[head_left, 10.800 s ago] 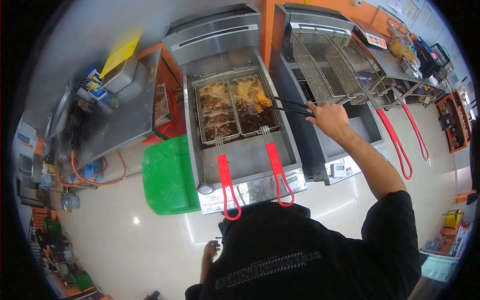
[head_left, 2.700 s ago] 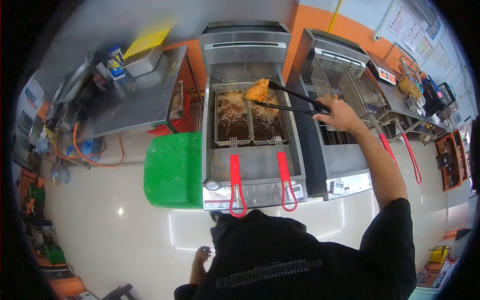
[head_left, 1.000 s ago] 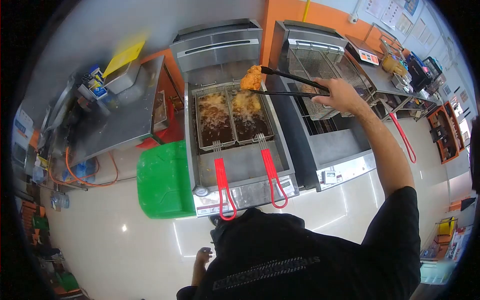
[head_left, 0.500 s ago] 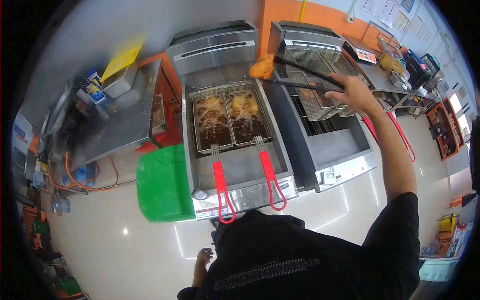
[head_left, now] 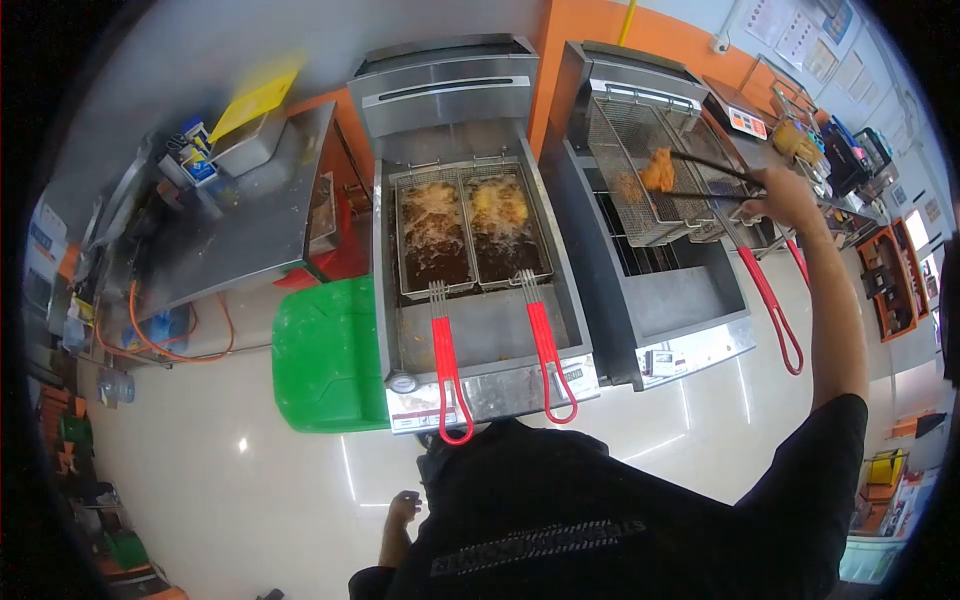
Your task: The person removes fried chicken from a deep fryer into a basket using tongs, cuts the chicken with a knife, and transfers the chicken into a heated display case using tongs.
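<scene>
One golden fried piece at two o'clock, between the tips of my black tongs, right over the raised wire basket; whether it touches the mesh, I can't tell. My right hand, between two and three o'clock, is curled round the tongs, fingers partly closed, arms spread by the piece. My left hand, between six and seven, hangs loose and half curled, nothing visible in it.

Handling, then: I'd call this piece light, firm outside, softer within, its rough crust likely slick with oil and quick to flake. Best grip is across its thick middle, gently; squeeze hard and the coating may crack, pinch an edge and it could twist out. Too hot for bare fingers, I'd reckon.

And the writing! Lettering runs across my black shirt near six o'clock, too distorted to read. At seven, a label on the left fryer: too small. The scale at two glows orange-red, digits unreadable. Wall sheets between one and two: printed, illegible. No brand I can call.
</scene>
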The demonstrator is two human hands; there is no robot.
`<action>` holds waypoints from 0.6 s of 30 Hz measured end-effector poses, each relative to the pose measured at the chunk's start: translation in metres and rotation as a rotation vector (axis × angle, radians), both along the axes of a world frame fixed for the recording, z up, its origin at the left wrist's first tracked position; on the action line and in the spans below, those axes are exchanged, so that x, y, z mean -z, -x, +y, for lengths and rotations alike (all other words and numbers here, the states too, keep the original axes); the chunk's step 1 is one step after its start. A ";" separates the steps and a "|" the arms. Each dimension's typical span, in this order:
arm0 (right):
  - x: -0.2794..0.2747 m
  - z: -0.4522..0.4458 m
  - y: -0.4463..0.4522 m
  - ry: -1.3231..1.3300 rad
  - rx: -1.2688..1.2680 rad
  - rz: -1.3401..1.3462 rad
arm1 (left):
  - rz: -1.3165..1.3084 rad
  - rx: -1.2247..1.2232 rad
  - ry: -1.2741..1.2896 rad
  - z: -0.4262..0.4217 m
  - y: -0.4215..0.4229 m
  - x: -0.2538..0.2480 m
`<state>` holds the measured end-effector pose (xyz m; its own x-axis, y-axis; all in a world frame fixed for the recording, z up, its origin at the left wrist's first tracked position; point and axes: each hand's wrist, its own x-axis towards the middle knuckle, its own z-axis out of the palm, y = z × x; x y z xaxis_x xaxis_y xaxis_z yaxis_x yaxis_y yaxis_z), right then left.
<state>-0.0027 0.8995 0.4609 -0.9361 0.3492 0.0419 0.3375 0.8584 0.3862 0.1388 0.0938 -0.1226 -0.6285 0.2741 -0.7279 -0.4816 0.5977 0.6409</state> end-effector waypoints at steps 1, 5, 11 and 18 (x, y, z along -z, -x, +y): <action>0.004 -0.015 0.005 -0.064 0.012 -0.054 | -0.030 -0.048 -0.001 0.001 0.000 0.000; 0.011 -0.028 0.027 -0.241 -0.012 -0.128 | -0.230 -0.336 0.031 0.011 0.005 -0.004; -0.039 -0.068 0.052 -0.315 0.048 -0.053 | -0.240 -0.407 0.003 0.010 -0.007 -0.016; -0.050 -0.167 0.111 -0.200 -0.114 0.120 | -0.214 -0.403 -0.049 -0.006 -0.038 0.002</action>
<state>-0.1142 0.7325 0.5111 -0.9531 0.2153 0.2127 0.2966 0.8042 0.5150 0.1766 0.0875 -0.1250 -0.5286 0.0758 -0.8455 -0.7945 0.3066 0.5242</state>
